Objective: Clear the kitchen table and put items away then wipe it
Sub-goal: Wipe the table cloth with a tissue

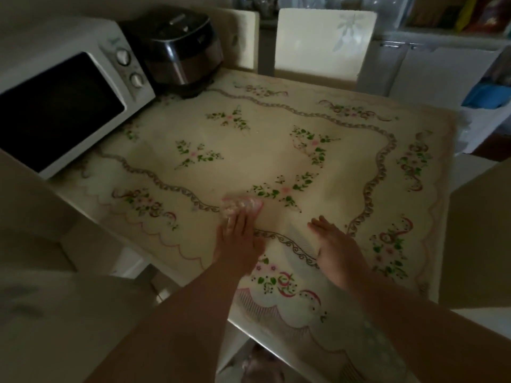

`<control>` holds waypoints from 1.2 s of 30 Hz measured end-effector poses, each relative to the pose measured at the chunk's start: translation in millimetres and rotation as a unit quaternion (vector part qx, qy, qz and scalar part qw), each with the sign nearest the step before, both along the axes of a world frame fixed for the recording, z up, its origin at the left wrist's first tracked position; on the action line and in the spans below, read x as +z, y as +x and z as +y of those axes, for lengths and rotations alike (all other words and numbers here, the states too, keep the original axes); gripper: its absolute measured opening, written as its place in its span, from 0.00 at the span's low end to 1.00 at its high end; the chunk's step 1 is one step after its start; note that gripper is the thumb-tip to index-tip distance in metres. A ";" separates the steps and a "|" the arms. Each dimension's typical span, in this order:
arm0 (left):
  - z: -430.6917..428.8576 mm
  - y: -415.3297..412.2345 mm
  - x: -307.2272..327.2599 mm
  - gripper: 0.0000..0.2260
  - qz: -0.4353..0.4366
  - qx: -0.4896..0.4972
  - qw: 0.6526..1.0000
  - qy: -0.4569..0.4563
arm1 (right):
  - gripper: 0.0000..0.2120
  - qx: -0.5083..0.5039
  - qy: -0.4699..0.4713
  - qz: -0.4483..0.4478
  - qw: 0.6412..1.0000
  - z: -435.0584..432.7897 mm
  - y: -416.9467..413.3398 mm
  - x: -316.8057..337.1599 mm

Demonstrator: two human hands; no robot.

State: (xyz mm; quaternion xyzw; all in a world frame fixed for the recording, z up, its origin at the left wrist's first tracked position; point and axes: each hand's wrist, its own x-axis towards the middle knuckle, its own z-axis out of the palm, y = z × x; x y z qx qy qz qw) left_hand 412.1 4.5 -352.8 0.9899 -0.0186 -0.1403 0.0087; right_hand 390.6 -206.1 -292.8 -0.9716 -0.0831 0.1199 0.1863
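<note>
Left hand (237, 240) presses flat, fingers extended, on a pinkish wiping cloth (243, 206) near the front edge of the floral tablecloth (249, 150). Right hand (336, 250) rests spread just beside it. Cloth judged soft, light and prone to bunching, so best held under a flat palm.

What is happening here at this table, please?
A person seems to be wiping the flowered table. The left hand presses a small pale cloth onto it, and the right hand is open and flat nearby. A microwave and a dark rice cooker stand at its far left corner.
</note>
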 end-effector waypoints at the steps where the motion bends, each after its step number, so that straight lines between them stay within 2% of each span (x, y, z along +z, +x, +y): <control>1: 12.9 0.3 0.0 0.28 0.003 0.028 1.000 -0.005 | 0.33 0.008 -0.004 0.002 1.000 8.3 4.6 0.0; 6: 77.2 2.9 6.5 0.29 0.034 0.120 0.992 -0.021 | 0.30 0.060 -0.008 0.013 0.998 58.9 33.9 0.1; 12: 136.8 21.1 10.4 0.34 0.038 0.154 0.987 0.013 | 0.31 0.102 0.002 0.029 0.994 136.7 80.1 -6.3; 17: 183.0 57.3 6.6 0.33 0.019 0.202 0.978 -0.035 | 0.32 0.112 0.004 0.018 0.994 192.3 124.4 -19.0; 20: 214.3 81.7 0.7 0.34 0.022 0.229 0.973 -0.034 | 0.32 0.105 0.005 0.002 0.994 213.7 148.3 -23.6; 23: 240.2 106.9 -2.0 0.38 0.022 0.282 0.958 -0.038 | 0.32 0.107 -0.002 -0.004 0.994 232.6 171.0 -30.5; 27: 262.4 133.1 -2.4 0.42 -0.028 0.355 0.934 -0.041 | 0.29 0.107 -0.001 0.020 0.994 250.8 191.4 -35.9; 32: 276.8 183.7 0.5 0.37 -0.003 0.387 0.921 -0.037 | 0.26 0.129 -0.008 -0.012 0.992 242.6 200.5 -32.3; 36: 284.0 220.2 0.8 0.34 0.003 0.314 0.949 0.023 | 0.24 0.155 0.003 -0.035 0.987 222.6 210.6 -34.3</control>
